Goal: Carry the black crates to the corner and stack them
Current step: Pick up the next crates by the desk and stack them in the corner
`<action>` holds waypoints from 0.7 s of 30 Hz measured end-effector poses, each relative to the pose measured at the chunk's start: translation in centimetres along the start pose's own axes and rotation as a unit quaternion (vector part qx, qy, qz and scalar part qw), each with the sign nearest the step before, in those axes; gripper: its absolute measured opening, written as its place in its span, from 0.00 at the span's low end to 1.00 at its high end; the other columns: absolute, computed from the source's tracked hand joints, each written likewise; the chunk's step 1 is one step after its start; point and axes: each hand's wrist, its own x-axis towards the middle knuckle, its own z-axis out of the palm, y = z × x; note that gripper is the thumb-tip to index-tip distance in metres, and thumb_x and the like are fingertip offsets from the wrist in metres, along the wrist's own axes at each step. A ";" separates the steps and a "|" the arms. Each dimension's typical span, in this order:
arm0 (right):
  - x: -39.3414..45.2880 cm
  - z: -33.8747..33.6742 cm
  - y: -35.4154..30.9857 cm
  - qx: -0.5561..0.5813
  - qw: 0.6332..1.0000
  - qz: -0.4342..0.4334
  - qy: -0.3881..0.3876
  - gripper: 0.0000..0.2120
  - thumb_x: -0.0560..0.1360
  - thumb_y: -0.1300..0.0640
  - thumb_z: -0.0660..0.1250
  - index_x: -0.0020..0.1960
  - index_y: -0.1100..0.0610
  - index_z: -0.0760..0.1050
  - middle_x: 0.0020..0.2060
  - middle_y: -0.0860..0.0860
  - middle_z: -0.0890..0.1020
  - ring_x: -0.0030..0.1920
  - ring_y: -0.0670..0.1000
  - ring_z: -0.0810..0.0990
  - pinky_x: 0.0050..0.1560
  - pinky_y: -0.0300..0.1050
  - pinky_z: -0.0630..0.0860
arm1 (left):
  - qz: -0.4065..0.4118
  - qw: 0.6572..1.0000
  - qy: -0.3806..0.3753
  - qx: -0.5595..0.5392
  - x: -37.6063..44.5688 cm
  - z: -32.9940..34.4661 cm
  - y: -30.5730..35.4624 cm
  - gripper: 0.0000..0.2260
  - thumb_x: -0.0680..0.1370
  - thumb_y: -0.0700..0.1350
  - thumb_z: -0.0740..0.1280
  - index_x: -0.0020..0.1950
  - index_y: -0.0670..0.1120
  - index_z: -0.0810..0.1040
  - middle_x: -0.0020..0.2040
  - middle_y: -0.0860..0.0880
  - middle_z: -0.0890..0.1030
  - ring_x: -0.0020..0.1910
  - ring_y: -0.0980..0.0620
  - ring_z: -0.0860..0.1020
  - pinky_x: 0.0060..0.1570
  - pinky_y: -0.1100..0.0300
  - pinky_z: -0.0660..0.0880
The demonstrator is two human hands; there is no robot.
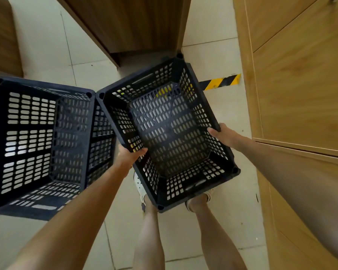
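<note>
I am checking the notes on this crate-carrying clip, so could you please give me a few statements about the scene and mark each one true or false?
1. Both hands hold one black crate: the left hand grips one long rim of the held crate and the right hand grips the opposite rim. True.
2. The held crate is full of boxes. False: it is empty, and the floor shows through its perforated bottom.
3. A second crate stands at the left, close beside the held one. True.
4. The striped tape on the floor is red and white. False: it is yellow and black.
5. The floor tiles are dark. False: they are pale.
</note>
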 end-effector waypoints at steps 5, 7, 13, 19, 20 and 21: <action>-0.7 -0.6 -0.5 0.017 1.000 0.004 0.026 0.36 0.76 0.33 0.55 0.69 0.63 0.66 0.64 0.59 0.75 0.60 0.58 0.75 0.61 0.53 0.72 | -0.029 0.998 -0.043 -0.036 -0.4 -1.7 1.4 0.29 0.74 0.53 0.74 0.67 0.39 0.69 0.63 0.43 0.78 0.58 0.45 0.80 0.51 0.54 0.79; -1.6 -1.1 -0.6 0.010 1.000 0.016 0.018 0.40 0.76 0.32 0.53 0.72 0.64 0.63 0.67 0.60 0.72 0.64 0.59 0.72 0.65 0.55 0.70 | -0.017 0.999 -0.036 -0.010 -1.0 -2.2 1.8 0.31 0.74 0.55 0.73 0.69 0.39 0.69 0.63 0.42 0.79 0.55 0.46 0.81 0.45 0.57 0.79; -5.9 -2.9 -0.7 -0.003 0.999 0.044 0.017 0.39 0.78 0.34 0.49 0.71 0.66 0.65 0.66 0.63 0.73 0.65 0.62 0.73 0.68 0.60 0.69 | 0.004 0.995 -0.044 0.093 -4.6 -3.7 3.9 0.28 0.75 0.61 0.68 0.61 0.39 0.74 0.40 0.47 0.80 0.33 0.53 0.79 0.20 0.66 0.73; -12.5 -6.2 -1.1 0.015 0.998 0.067 0.010 0.40 0.77 0.32 0.49 0.67 0.67 0.69 0.62 0.62 0.77 0.59 0.63 0.77 0.63 0.59 0.73 | 0.024 0.982 -0.074 0.175 -10.2 -5.5 7.5 0.31 0.77 0.69 0.55 0.58 0.41 0.76 0.54 0.43 0.82 0.40 0.48 0.82 0.33 0.58 0.75; -14.0 -6.8 -1.2 0.017 0.997 0.075 0.005 0.39 0.77 0.32 0.49 0.66 0.65 0.71 0.60 0.61 0.79 0.58 0.62 0.78 0.63 0.59 0.73 | 0.028 0.979 -0.081 0.183 -11.5 -6.1 8.1 0.33 0.77 0.69 0.53 0.59 0.42 0.77 0.55 0.43 0.83 0.42 0.46 0.83 0.35 0.58 0.74; -15.6 -7.3 -1.4 0.016 0.997 0.081 -0.001 0.38 0.77 0.32 0.49 0.64 0.64 0.72 0.60 0.60 0.79 0.57 0.60 0.78 0.62 0.57 0.74 | 0.034 0.977 -0.083 0.194 -13.0 -6.7 8.7 0.34 0.77 0.69 0.52 0.60 0.42 0.77 0.55 0.42 0.83 0.43 0.45 0.83 0.36 0.58 0.74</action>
